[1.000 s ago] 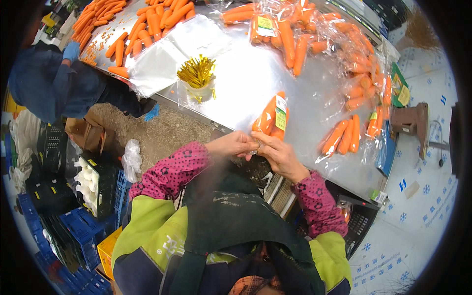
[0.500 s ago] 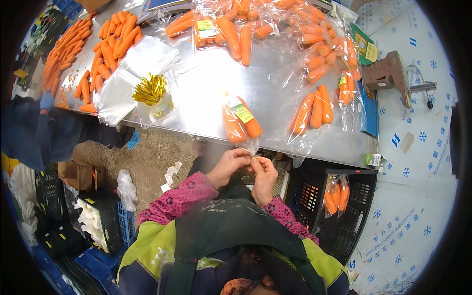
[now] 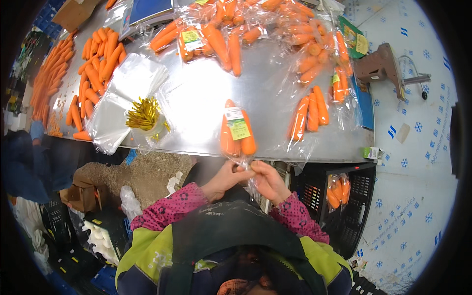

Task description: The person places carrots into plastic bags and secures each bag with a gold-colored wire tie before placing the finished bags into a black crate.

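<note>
A clear plastic bag of carrots (image 3: 230, 142) with a green and yellow label lies at the front edge of the metal table (image 3: 196, 118). Its gathered neck hangs over the edge toward me. My left hand (image 3: 223, 180) is closed round that neck. Right beside it, my right hand (image 3: 269, 181) pinches the neck between thumb and fingers. Whether a tie is in the fingers is too small to tell. Left of the bag, gold twist ties (image 3: 143, 114) stand in a clear cup, next to a stack of empty clear bags (image 3: 125, 93).
Loose carrots (image 3: 101, 59) lie in heaps at the left, where a co-worker's gloved hand (image 3: 37, 130) rests. Bagged carrots (image 3: 314, 49) cover the back and right. A brown tape-gun-like tool (image 3: 381, 71) is at the right edge. Below stands a black crate (image 3: 351, 221) with bagged carrots.
The carrot bag has turned more upright to my view, its label now facing up. My hands have shifted slightly lower, with the bag's neck showing below the fingers. The whole view has tilted a little.
</note>
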Motion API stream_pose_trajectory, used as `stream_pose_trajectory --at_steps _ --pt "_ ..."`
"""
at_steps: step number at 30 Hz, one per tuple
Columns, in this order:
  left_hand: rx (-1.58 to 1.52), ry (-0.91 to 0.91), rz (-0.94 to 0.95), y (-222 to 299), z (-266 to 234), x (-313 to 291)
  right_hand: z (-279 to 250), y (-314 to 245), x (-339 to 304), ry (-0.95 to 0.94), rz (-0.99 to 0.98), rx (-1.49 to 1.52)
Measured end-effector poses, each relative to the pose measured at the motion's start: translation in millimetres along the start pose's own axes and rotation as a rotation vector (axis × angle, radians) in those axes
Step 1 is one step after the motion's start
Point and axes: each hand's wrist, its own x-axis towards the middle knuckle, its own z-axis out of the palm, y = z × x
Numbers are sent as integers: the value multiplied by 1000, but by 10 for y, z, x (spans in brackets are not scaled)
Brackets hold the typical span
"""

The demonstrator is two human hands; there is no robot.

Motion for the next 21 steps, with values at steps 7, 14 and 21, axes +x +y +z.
stream_pose_trajectory --at_steps 7,14,21 --pt "196 58 318 37 99 210 273 -1309 -97 -162 -646 -87" --pt "634 271 545 -66 529 1425 -239 -2241 -746 -241 -1221 -16" --pt "265 -29 68 -47 857 1614 -1132 -1506 -927 771 -1035 -1551"
